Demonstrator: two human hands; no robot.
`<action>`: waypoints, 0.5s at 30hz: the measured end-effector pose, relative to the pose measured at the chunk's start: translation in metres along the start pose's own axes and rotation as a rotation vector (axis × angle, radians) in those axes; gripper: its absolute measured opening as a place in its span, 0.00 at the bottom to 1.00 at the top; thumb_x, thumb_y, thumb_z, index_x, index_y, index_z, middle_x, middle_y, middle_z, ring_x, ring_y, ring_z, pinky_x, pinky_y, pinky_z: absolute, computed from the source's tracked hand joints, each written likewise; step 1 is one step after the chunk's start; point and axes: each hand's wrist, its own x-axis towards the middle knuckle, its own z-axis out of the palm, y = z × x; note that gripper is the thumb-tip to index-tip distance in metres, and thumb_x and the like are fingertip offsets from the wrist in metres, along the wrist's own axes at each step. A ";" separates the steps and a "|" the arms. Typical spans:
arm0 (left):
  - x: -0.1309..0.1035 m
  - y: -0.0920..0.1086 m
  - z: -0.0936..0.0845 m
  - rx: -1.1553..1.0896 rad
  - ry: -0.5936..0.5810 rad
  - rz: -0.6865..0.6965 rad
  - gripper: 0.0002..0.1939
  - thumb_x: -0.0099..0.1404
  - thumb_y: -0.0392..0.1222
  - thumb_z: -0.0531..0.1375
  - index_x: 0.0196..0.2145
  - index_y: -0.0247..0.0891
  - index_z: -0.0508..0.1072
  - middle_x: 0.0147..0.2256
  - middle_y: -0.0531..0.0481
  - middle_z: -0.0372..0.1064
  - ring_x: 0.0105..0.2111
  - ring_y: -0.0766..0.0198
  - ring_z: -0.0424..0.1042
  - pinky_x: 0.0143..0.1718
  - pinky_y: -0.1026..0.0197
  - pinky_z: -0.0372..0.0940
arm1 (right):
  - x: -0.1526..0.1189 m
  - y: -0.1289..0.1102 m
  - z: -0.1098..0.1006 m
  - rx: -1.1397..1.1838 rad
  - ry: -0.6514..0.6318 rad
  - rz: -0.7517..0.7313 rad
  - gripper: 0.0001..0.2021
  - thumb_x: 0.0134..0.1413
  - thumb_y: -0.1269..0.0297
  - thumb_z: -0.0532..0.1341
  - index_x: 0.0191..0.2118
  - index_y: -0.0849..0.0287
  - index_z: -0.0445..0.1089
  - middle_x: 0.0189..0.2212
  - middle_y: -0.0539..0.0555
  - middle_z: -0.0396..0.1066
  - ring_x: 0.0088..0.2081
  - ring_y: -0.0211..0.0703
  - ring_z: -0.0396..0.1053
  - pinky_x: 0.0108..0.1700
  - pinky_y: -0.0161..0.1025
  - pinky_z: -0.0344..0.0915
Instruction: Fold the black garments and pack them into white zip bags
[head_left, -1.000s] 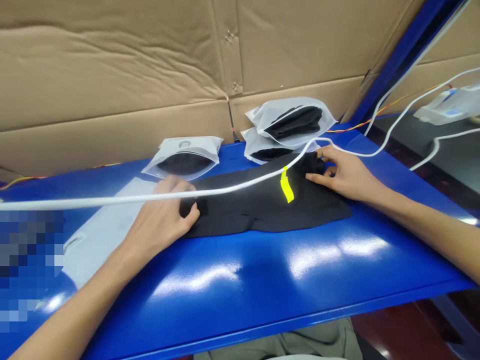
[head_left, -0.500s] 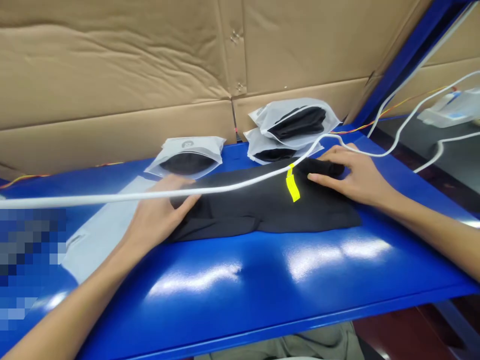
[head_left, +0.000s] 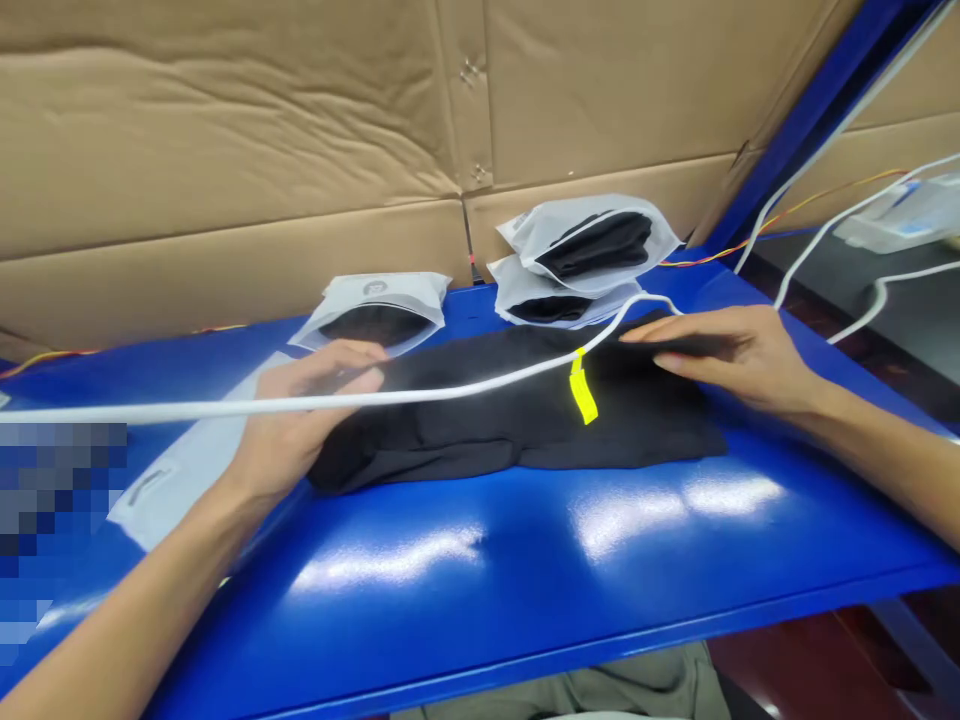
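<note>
A folded black garment (head_left: 450, 445) lies on the blue table with a bright yellow tag (head_left: 583, 396) on its upper side. At its left end my left hand (head_left: 289, 405) is closed, thumb and fingers pinching the fabric edge. My right hand (head_left: 757, 360) grips the upper right edge between thumb and fingers, lifting that layer slightly. A white cable (head_left: 480, 380) crosses in front of the garment and my left hand. Partly under my left forearm lies a flat white bag (head_left: 195, 465).
Behind the garment, one white pouch (head_left: 337, 290) with black cloth inside stands at left. Two more are stacked at right, the upper pouch (head_left: 517, 235) on the lower. Cardboard (head_left: 225, 130) lines the back of the blue table (head_left: 525, 600). A clear container (head_left: 885, 225) sits far right.
My hands have moved apart, the left one leftward and the right one rightward, with the garment's upper right edge drawn out. The garment's left end and the white bag have shifted left.
</note>
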 end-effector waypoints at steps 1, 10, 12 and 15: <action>0.001 -0.001 -0.005 -0.067 -0.088 0.059 0.15 0.69 0.55 0.66 0.34 0.41 0.79 0.46 0.46 0.80 0.48 0.49 0.79 0.56 0.48 0.72 | 0.001 -0.001 -0.002 0.050 -0.042 -0.009 0.08 0.62 0.52 0.71 0.44 0.44 0.86 0.43 0.51 0.86 0.44 0.53 0.84 0.49 0.46 0.81; 0.003 0.021 -0.023 -0.413 -0.757 0.337 0.15 0.65 0.57 0.72 0.27 0.45 0.83 0.45 0.47 0.80 0.49 0.51 0.79 0.57 0.48 0.73 | 0.009 -0.008 -0.025 0.569 -0.695 -0.086 0.11 0.66 0.57 0.70 0.52 0.46 0.84 0.49 0.55 0.85 0.46 0.54 0.84 0.51 0.45 0.80; 0.001 0.032 -0.024 -0.399 -0.835 0.330 0.17 0.64 0.59 0.73 0.25 0.47 0.84 0.43 0.48 0.80 0.49 0.52 0.79 0.62 0.47 0.70 | 0.009 -0.019 -0.026 0.629 -0.807 -0.022 0.12 0.68 0.57 0.68 0.54 0.44 0.83 0.48 0.54 0.85 0.45 0.51 0.85 0.48 0.42 0.81; -0.001 0.044 -0.024 -0.406 -0.964 0.309 0.16 0.61 0.61 0.75 0.27 0.48 0.86 0.44 0.48 0.81 0.51 0.50 0.79 0.65 0.46 0.68 | 0.009 -0.038 -0.027 0.623 -0.947 0.043 0.14 0.69 0.54 0.67 0.56 0.43 0.82 0.51 0.53 0.84 0.47 0.49 0.84 0.50 0.39 0.80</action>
